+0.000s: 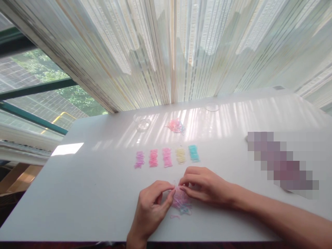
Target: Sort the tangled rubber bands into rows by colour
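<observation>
A loose pile of thin pastel elastic bands [181, 199], pink, lilac and pale blue, lies on the white table between my hands. My left hand [155, 204] is closed in a pinch at the pile's left edge, with a thin pale band showing at its fingertips. From the right, my right hand [203, 183] reaches over the pile, thumb and fingers pinched; what they hold is too small to make out. Beyond them, sorted bands lie in a row of columns: purple [139, 159], coral pink [153, 158], pink [167, 157], yellow [180, 156] and turquoise [193, 153].
Farther back on the table [85, 193] lies another mixed heap of bands [176, 126]. A clear round container [143, 125] stands left of it, and a clear round lid [212, 107] lies to the right. A blurred-out item [281, 162] lies at right. Striped curtains [166, 52] hang behind.
</observation>
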Demonstrator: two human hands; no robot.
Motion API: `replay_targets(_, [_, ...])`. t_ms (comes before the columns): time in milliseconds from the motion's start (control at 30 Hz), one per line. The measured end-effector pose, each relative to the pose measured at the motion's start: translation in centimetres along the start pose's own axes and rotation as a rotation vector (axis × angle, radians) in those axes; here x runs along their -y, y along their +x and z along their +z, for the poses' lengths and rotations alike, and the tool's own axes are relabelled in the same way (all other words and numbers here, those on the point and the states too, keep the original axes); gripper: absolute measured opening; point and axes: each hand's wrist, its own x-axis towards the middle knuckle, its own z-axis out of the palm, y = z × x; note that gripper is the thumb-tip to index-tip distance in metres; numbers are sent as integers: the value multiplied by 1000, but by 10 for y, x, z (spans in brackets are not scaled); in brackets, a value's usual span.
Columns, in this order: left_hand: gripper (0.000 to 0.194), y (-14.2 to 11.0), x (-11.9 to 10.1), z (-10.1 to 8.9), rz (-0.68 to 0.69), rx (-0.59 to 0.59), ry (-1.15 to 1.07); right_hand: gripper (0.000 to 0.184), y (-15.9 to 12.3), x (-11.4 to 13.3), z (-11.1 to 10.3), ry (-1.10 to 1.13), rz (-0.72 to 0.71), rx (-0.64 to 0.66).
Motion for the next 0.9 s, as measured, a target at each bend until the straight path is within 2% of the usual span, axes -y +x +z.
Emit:
replay_targets(167, [6,3,-2,-3,-23,16,47,20,0,1,0,-14,2,-14])
replay_targets(333, [10,14,-9,-6,-14,62,140,18,2,3,0,-22,16,-39])
replay_targets(567, [7,15,0,1,-17,-12,116,16,3,1,1,-40,18,-100])
replay_targets(900, [7,12,1,3,21,-20,79,14,2,0,0,-32,52,-70])
